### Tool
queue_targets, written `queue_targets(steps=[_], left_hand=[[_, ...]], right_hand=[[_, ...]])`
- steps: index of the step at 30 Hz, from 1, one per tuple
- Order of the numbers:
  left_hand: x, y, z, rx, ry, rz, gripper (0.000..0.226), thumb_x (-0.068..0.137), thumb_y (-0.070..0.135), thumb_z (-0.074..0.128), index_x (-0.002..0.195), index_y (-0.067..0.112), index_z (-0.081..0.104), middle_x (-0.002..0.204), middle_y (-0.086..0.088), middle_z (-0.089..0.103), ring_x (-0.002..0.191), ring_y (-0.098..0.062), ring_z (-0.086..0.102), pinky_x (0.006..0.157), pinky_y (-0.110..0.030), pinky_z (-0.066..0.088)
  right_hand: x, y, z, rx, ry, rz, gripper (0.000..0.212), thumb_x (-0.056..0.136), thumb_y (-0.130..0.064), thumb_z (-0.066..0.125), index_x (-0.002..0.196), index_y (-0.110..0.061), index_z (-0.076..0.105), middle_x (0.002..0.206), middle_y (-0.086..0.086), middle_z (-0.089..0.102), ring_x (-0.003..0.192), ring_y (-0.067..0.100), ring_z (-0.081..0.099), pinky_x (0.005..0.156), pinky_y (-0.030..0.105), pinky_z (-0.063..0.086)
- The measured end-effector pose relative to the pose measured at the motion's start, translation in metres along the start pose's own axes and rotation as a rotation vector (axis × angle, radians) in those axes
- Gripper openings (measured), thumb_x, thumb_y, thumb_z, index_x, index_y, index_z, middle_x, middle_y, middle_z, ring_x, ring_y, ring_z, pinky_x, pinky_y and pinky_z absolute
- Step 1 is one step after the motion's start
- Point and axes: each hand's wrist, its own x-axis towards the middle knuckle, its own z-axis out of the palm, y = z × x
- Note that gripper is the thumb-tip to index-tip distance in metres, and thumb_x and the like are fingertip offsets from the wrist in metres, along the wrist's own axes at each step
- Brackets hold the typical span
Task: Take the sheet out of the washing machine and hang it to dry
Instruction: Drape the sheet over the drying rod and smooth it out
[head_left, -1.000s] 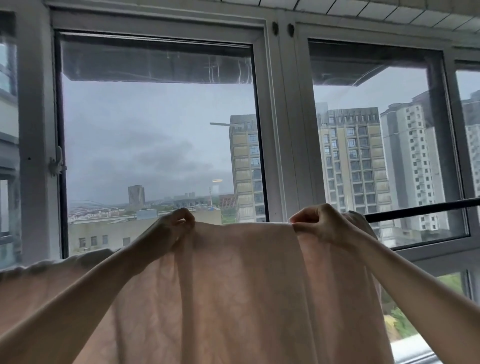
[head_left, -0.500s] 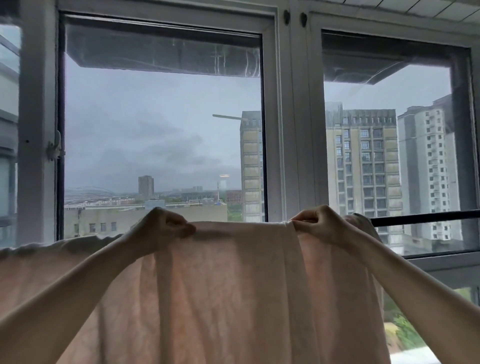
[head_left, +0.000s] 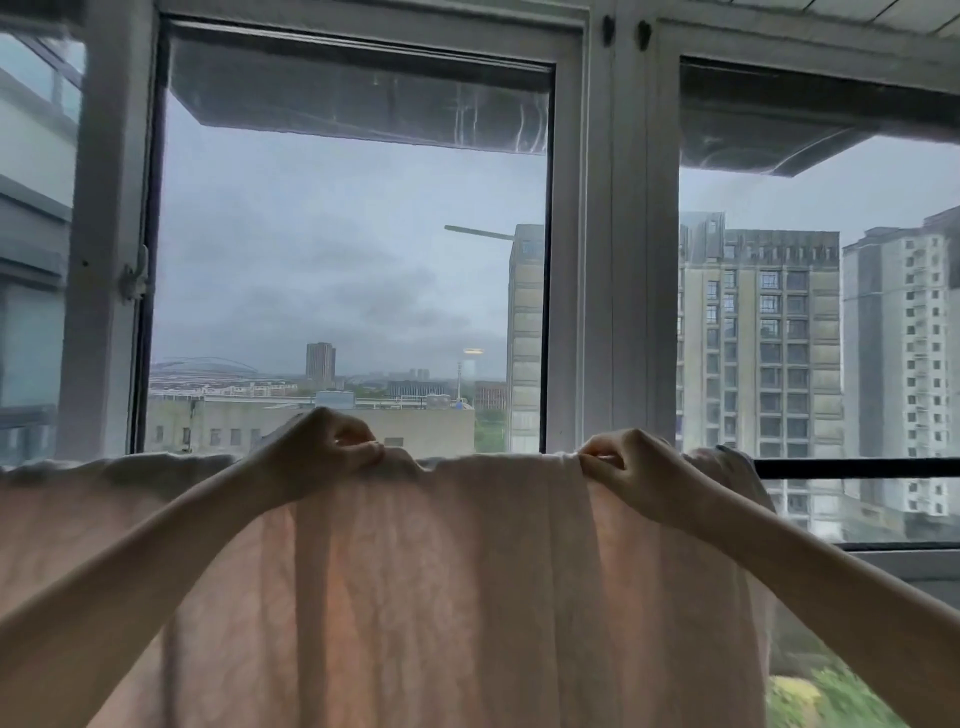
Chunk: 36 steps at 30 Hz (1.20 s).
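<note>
Both arms are up in front of the window, and the pale pink sheet (head_left: 415, 597) hangs draped over a dark horizontal rail (head_left: 857, 468), its top edge running level across the view from the far left to just past the right hand. The left hand (head_left: 322, 452) has fingers and thumb curled onto the top fold, pinching the cloth right at the crest. The right hand (head_left: 628, 467) does the same a little way along, fingertips nipped tight on the hem, knuckles toward the glass. Between the two hands the edge dips in small ripples, and below it the fabric falls in long vertical folds with daylight glowing through. To the right of the right hand a bunched bit of sheet sits on the rail, then the bare bar runs on to the frame edge. Beyond the white window frame (head_left: 613, 260): grey sky and tall apartment blocks (head_left: 758, 364)
</note>
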Motion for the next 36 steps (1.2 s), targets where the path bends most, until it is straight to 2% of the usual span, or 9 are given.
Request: queue_targets(steps=[3,5,11,19,23,26,29,32,36], left_hand=[[0.001,0.022,0.003,0.092,0.085,0.057,0.009,0.083,0.036,0.067,0.076,0.04,0.071,0.084,0.023,0.068,0.084,-0.004,0.065,0.081,-0.031,0.054],[0.003,0.041,0.013,0.013,0.034,0.125,0.007,0.084,0.038,0.067,0.083,0.036,0.074,0.087,0.02,0.071,0.083,0.0,0.066,0.081,-0.031,0.054],[-0.005,0.061,0.03,-0.131,0.109,0.127,0.008,0.081,0.029,0.075,0.075,0.024,0.074,0.071,0.014,0.069,0.072,0.005,0.063,0.066,-0.015,0.047],[-0.006,0.049,0.017,-0.012,0.069,0.074,0.009,0.089,0.018,0.066,0.08,0.019,0.065,0.075,0.008,0.063,0.076,-0.013,0.062,0.065,-0.023,0.044],[-0.008,0.036,0.008,-0.146,-0.064,0.056,0.009,0.085,0.036,0.069,0.082,0.028,0.068,0.083,0.009,0.069,0.078,-0.017,0.067,0.071,-0.039,0.053],[-0.008,0.038,0.009,-0.155,-0.105,0.092,0.041,0.066,0.069,0.063,0.088,0.036,0.072,0.09,0.024,0.069,0.072,0.001,0.064,0.068,-0.027,0.052],[-0.004,0.049,0.016,-0.162,-0.056,0.11,0.041,0.065,0.069,0.064,0.087,0.037,0.075,0.082,0.03,0.069,0.063,0.012,0.059,0.067,-0.021,0.047],[0.002,0.065,0.022,-0.195,-0.037,0.115,0.049,0.059,0.077,0.064,0.09,0.04,0.073,0.096,0.024,0.071,0.078,0.01,0.064,0.081,-0.025,0.053],[0.009,0.09,0.041,-0.04,0.011,0.212,0.018,0.074,0.053,0.074,0.081,0.037,0.075,0.079,0.02,0.07,0.072,0.006,0.063,0.075,-0.03,0.055]], right_hand=[[0.001,-0.008,0.004,-0.079,0.124,-0.108,0.014,0.087,-0.029,0.067,0.094,-0.02,0.074,0.09,-0.01,0.062,0.085,0.01,0.06,0.086,0.036,0.05],[0.002,-0.014,0.005,-0.084,0.145,-0.137,0.009,0.085,-0.026,0.069,0.09,-0.02,0.074,0.087,-0.011,0.059,0.082,0.01,0.059,0.083,0.04,0.05],[0.006,-0.022,0.006,0.015,0.156,-0.13,0.006,0.085,-0.016,0.069,0.088,-0.012,0.072,0.083,-0.007,0.058,0.074,0.01,0.06,0.075,0.027,0.052],[0.004,0.002,0.013,-0.031,0.271,0.001,0.011,0.091,-0.014,0.06,0.086,-0.006,0.066,0.083,0.003,0.059,0.084,0.017,0.051,0.073,0.025,0.034],[-0.007,0.037,-0.009,-0.116,0.33,0.168,0.013,0.091,-0.016,0.059,0.08,-0.011,0.064,0.078,0.001,0.056,0.084,0.021,0.055,0.07,0.028,0.037],[-0.015,0.045,-0.021,-0.159,0.336,0.187,0.012,0.09,-0.016,0.061,0.081,-0.012,0.067,0.08,0.001,0.059,0.084,0.017,0.049,0.072,0.031,0.041],[-0.018,0.04,-0.022,-0.203,0.298,0.091,0.009,0.089,-0.017,0.063,0.082,-0.013,0.068,0.079,-0.003,0.058,0.083,0.013,0.048,0.071,0.026,0.038],[-0.019,0.036,-0.02,-0.205,0.282,0.032,0.007,0.089,-0.017,0.063,0.084,-0.014,0.067,0.082,-0.003,0.059,0.081,0.011,0.05,0.071,0.02,0.037],[-0.02,0.031,-0.022,-0.195,0.211,-0.011,0.008,0.091,-0.014,0.06,0.086,-0.015,0.066,0.084,-0.004,0.061,0.076,0.005,0.055,0.064,0.006,0.036]])
